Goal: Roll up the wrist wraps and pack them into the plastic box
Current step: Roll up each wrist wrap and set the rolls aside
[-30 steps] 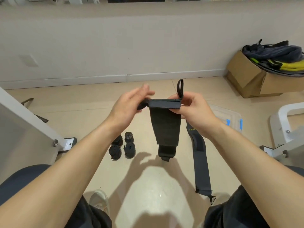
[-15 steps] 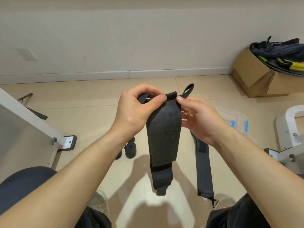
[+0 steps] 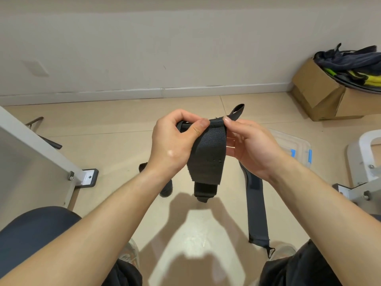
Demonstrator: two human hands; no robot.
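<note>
A black wrist wrap (image 3: 208,159) hangs in the air before me, its top end folded over and its thumb loop sticking up at the right. My left hand (image 3: 173,145) pinches the folded top from the left with thumb over fingers. My right hand (image 3: 249,145) pinches the same top edge from the right. A second wrap (image 3: 256,207) lies flat and unrolled on the floor below my right forearm. Rolled black wraps (image 3: 166,188) stand on the floor, mostly hidden behind my left wrist. The clear plastic box (image 3: 296,147) with blue clips sits on the floor at the right.
A cardboard box (image 3: 321,93) full of dark and yellow fabric stands at the far right by the wall. A white metal frame with a bolted foot (image 3: 88,178) is at the left, another white frame (image 3: 362,162) at the right. My knees and a shoe fill the bottom edge.
The wrap's top has been folded further down between both hands, and the hanging tail is shorter. My left thumb now presses over the fold. The view has shifted, hiding most of the rolled wraps.
</note>
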